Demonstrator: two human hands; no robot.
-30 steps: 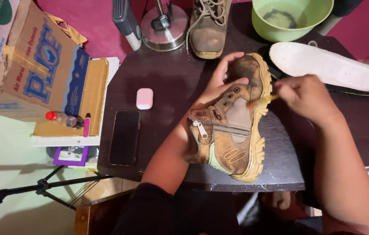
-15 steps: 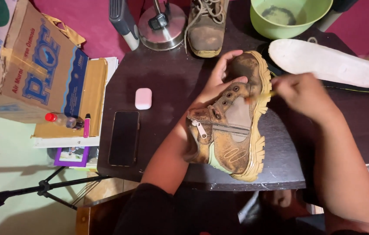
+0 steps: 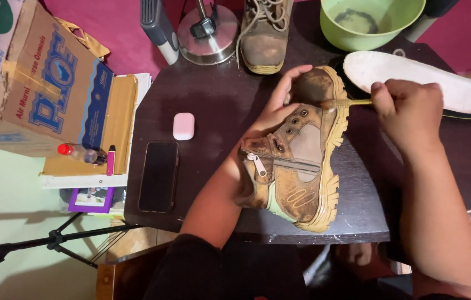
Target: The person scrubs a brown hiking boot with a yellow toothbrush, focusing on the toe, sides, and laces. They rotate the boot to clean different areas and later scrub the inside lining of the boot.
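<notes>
left hand point(image 3: 280, 111) still grips boot point(image 3: 296, 161); right hand point(image 3: 407, 108) pinches what looks like a brush point(image 3: 346, 103), barely shifted.

A home corner used for shoe cleaning: small dark table point(image 3: 202, 100) bearing a phone point(image 3: 159, 175), green basin point(image 3: 371, 22) and boots, beside a cardboard box point(image 3: 46, 83) (magenta wall behind).

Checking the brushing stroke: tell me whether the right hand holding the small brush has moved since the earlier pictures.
Yes, slightly. The right hand with the small brush has edged up toward the long white insole, its knuckles now overlapping the insole's lower edge.
</notes>
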